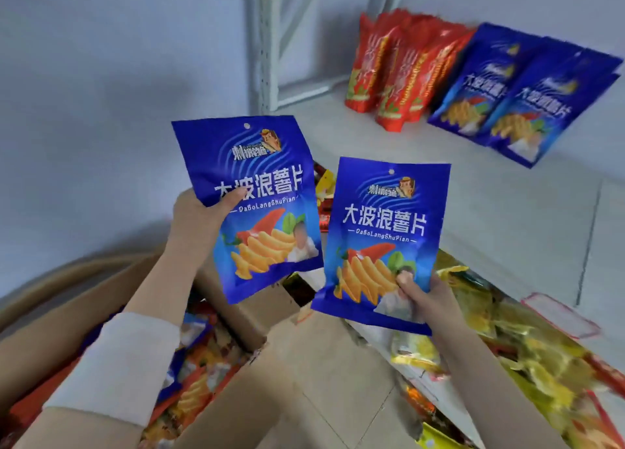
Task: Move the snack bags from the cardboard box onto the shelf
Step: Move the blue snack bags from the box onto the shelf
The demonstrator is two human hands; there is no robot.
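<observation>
Nearest, bottom left: reaching over open cardboard box (236, 404) with L forearm, white cuff (115, 364) round it. Inside, mixed snack bags (196, 391) heaped up in red, orange and blue.

Gripping left blue bag (250, 184) in L hand (199, 211), thumb laid across front at bag's left edge, fingers hidden behind. Pinching right blue bag (382, 245) in R hand (422, 293) at lower right corner, thumb on front, fingers curled behind.

Holding both upright, fronts to camera, left one higher & tilted a bit. Inner edges just beside each other, can't tell if touching. Hanging over box flap & tiled floor (338, 374), just short of shelf (490, 205) front edge.

Look of bags: flat glossy blue, white Chinese lettering, "DaBoLangShuPian" beneath, wavy yellow crisps w/ red chilli, small hang hole at top.

Under R hand, lower level crammed w/ yellow bags (514, 340).

Further back on white shelf board: wide bare stretch at front & left. At rear, red bags (395, 73) leaning back in a row, shelved blue bags (507, 100) right beside them, same print as held pair. Beyond, white slotted upright (267, 42) at left rear corner, pale wall (118, 76) behind
</observation>
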